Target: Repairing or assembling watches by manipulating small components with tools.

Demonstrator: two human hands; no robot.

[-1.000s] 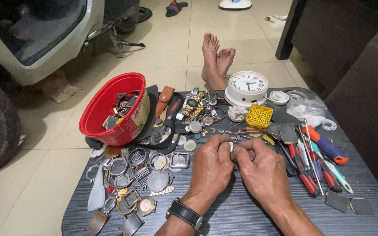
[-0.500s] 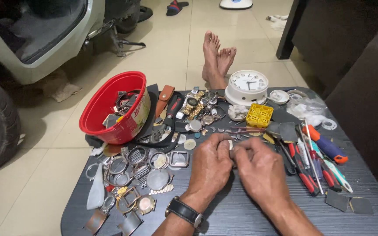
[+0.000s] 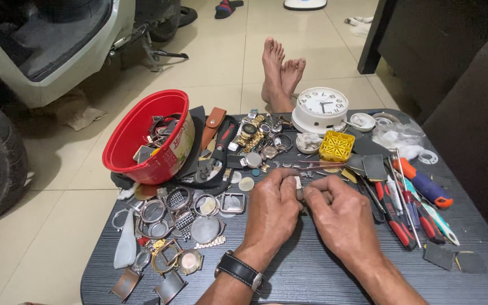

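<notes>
Head view is showing both hands meeting over the middle of a dark wood-grain table [image 3: 312, 271]. The left hand [image 3: 271, 212], with a black-strapped wristwatch [image 3: 239, 271] on its wrist, is curling its fingers down and inward, and the right hand [image 3: 343, 217] is doing the same from the other side. Between their fingertips they are pinching a small pale part [image 3: 298, 184]; both hands are closing on it, thumbs and forefingers pressed together around it. Only a short whitish sliver of the part is showing, standing roughly upright between the fingers, its long axis running away from the person toward the far edge of the table. Its exact shape is too hidden to tell.

Just beyond the fingertips, thin tweezers [image 3: 317, 166] are lying crosswise, and a yellow gridded tray [image 3: 336, 146] is sitting behind them. A white round clock [image 3: 321, 107] is standing at the far edge. To the left, a red plastic bowl [image 3: 145, 135] is tilting on its side, filled with watch pieces, and a spread of watch cases [image 3: 187, 217] and bezels is lying near the left hand. To the right, red-handled screwdrivers [image 3: 399, 217] are lying in a row. Bare feet [image 3: 280, 73] are resting on the tiled floor beyond the table.
</notes>
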